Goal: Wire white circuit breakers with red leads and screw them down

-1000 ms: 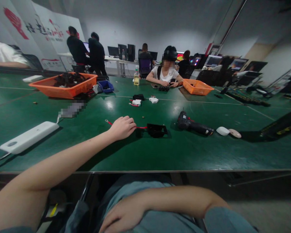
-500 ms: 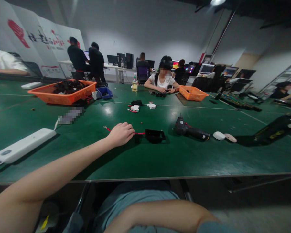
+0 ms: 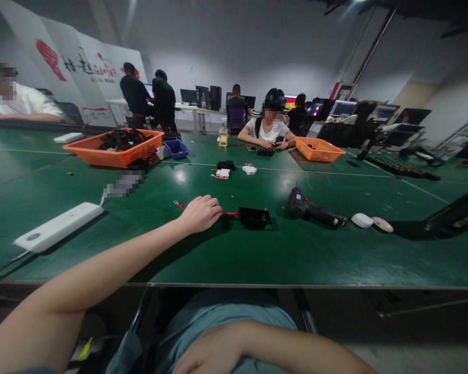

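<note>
Near the centre of the frame, a red cable (image 3: pixel 230 213) is being held in the left hand (image 3: pixel 202 214), the fingers being curled closed over it with the knuckles uppermost; the fingertips are being hidden by the hand itself; a metal terminal (image 3: pixel 176 203) is being left exposed on the hand's left side, while on its right side the cable is being led to a black housing (image 3: pixel 254 218), which is being seen just right of centre, above the green table (image 3: pixel 296 259); the right hand (image 3: pixel 208 353) is being rested on the lap at the bottom centre, its fingers being cut off by the lower edge, so whether they are being opened or closed cannot be told; farther right, a cordless drill (image 3: pixel 315 212) is being supported by the table on its side; at the left, a white power strip (image 3: pixel 62 227) is being lit from above; in the upper left, dark parts (image 3: pixel 122 138) are being contained by an orange basket (image 3: pixel 97 157); beside it, a blue bin (image 3: pixel 178 150) is being seen.
</note>
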The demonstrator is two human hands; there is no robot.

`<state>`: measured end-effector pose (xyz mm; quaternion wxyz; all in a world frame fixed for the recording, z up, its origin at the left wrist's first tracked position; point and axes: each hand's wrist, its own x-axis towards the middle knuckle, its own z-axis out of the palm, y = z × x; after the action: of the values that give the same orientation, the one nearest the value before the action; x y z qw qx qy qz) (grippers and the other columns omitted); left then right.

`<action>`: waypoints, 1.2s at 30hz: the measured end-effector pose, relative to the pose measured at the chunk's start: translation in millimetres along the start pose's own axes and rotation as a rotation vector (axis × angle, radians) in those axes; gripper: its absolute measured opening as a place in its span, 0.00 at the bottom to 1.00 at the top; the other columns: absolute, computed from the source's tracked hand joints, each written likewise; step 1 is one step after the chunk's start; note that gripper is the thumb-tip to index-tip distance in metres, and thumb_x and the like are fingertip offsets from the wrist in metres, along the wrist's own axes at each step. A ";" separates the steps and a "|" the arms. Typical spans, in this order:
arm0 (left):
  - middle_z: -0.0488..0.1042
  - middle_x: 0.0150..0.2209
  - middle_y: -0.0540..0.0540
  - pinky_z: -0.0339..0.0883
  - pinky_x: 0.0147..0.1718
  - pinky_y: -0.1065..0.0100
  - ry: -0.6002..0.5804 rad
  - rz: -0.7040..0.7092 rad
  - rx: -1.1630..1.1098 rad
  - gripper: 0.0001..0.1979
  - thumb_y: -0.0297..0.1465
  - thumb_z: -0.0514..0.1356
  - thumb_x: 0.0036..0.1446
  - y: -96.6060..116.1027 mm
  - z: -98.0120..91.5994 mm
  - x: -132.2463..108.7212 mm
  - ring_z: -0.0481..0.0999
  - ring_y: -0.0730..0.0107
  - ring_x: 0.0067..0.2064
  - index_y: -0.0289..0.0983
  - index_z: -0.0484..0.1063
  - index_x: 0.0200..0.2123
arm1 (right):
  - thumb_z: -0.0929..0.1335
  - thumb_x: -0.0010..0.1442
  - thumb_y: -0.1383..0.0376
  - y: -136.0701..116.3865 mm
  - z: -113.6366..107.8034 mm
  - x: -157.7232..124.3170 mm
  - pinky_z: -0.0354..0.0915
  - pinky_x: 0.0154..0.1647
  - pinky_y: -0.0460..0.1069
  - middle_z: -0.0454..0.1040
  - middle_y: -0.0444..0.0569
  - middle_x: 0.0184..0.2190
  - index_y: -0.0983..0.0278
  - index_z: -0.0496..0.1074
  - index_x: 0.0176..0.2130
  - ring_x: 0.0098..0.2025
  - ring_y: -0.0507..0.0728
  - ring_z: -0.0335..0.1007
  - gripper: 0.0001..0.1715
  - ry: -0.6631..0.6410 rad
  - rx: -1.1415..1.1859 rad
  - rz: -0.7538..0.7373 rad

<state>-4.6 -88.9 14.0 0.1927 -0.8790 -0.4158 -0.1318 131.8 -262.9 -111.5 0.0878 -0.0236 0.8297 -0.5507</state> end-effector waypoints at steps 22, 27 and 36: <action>0.74 0.39 0.44 0.58 0.37 0.62 -0.012 -0.019 0.002 0.15 0.36 0.51 0.68 0.5 -2.0 -0.4 0.69 0.63 0.41 0.39 0.77 0.40 | 0.67 0.59 0.73 -15.2 -330.3 -128.4 0.64 0.43 0.48 0.77 0.52 0.48 0.59 0.78 0.48 0.48 0.59 0.73 0.19 0.534 -1.086 0.641; 0.74 0.39 0.45 0.58 0.35 0.62 -0.018 -0.021 0.021 0.15 0.37 0.51 0.68 1.2 -2.7 -0.1 0.69 0.63 0.41 0.40 0.77 0.39 | 0.68 0.60 0.70 -4.4 -331.4 -141.6 0.65 0.39 0.49 0.79 0.52 0.43 0.60 0.79 0.42 0.43 0.60 0.75 0.12 0.540 -1.132 0.671; 0.74 0.38 0.44 0.58 0.35 0.62 -0.001 -0.019 0.015 0.15 0.36 0.51 0.68 0.8 -0.9 -0.7 0.70 0.63 0.41 0.39 0.77 0.39 | 0.65 0.62 0.68 -20.3 -271.4 -230.7 0.67 0.38 0.49 0.76 0.49 0.37 0.63 0.72 0.42 0.36 0.55 0.72 0.08 1.175 -0.962 0.364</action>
<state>-4.5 -90.2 14.4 0.1977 -0.8736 -0.4251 -0.1303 310.8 7.4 37.4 -0.2968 0.3728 0.8787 -0.0293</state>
